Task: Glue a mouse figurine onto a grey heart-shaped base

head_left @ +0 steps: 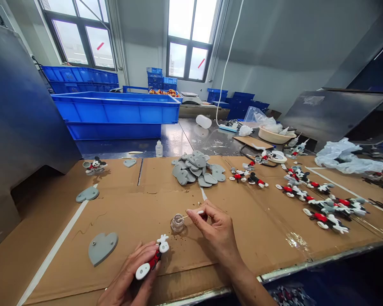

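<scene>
a: two hands over the cardboard-covered bench (121, 212). what do we hold in our left hand (132, 276)?

b: our left fingers are clenched around a red, black and white cartoon mouse figure (151, 260), low at the near edge, its white glove end pointing up.

a: and our right hand (215, 231)?

b: its fingers pinch a thin white stick (193, 213), the tip reaching to a small clear glass jar (178, 222) just beside it.

a: around us?

b: a grey heart-shaped plate (102, 247) lies to the left, a pile of grey heart plates (198, 168) further back, and rows of finished mouse figures (319, 199) to the right.
</scene>
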`<state>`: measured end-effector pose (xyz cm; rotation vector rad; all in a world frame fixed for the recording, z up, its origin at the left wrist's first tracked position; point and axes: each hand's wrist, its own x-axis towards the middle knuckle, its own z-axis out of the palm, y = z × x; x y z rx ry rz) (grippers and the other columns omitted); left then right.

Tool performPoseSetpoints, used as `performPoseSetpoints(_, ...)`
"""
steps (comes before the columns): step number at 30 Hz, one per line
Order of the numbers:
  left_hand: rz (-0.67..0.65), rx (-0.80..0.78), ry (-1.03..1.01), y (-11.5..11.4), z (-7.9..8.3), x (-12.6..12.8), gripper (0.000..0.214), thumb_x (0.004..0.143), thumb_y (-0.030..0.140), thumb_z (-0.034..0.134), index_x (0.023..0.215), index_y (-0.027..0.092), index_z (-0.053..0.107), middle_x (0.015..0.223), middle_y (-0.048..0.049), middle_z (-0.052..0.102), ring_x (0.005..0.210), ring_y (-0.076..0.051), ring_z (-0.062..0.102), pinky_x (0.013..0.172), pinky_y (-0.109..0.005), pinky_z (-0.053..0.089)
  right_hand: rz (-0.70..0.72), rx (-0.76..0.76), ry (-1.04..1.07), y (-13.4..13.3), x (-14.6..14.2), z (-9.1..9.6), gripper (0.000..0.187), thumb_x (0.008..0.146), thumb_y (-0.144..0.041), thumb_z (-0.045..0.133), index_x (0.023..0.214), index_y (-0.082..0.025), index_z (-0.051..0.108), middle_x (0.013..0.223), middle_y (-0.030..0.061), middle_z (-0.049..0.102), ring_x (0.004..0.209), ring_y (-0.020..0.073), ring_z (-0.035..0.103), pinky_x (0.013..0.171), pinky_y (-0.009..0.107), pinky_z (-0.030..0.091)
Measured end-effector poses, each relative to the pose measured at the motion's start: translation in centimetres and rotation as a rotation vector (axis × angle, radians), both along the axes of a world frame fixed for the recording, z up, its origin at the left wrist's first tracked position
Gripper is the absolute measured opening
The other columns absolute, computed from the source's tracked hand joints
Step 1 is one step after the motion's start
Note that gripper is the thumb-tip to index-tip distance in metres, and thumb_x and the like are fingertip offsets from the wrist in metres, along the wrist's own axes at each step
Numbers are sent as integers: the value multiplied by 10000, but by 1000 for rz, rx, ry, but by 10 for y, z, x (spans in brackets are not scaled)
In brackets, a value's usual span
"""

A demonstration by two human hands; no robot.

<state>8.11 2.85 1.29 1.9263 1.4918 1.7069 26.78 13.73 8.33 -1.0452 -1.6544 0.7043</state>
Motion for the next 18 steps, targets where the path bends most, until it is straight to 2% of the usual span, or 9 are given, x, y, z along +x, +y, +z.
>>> performPoseSetpoints(4,-60,2,47,0,2,0,411,862,135,647,1256,248,617,1173,-22,705,1089,-197,671,1099,-332,454,77,-25,80,-18,-2,10,268,860,-276,679,618,-180,620,623,-34,486,603,117,452,587,248,352)
performPoseSetpoints(7,-56,-2,14,-1,2,0,378,871,152,646,1235,251,624,1171,-13,705,1090,-178,668,1108,-309,442,132,-27,87,-28,-6,12,237,846,-241,690,624,-179,634,612,-36,500,601,116,469,590,251,357)
performPoseSetpoints(12,-13,-35,-87,-2,6,5,336,862,167,669,1178,278,642,1159,19,710,1093,-160,665,1098,-275,442,153,-7,74,-31,-10,11,230,833,-211,700,617,-177,631,598,-40,499,569,108,452,555,243,350)
performPoseSetpoints(18,-14,-18,-57,0,6,6,328,863,174,667,1176,271,646,1141,6,718,1056,-173,683,1084,-300,460,151,15,87,-33,-9,12,217,830,-210,705,625,-176,640,600,-36,523,578,111,470,563,244,356)
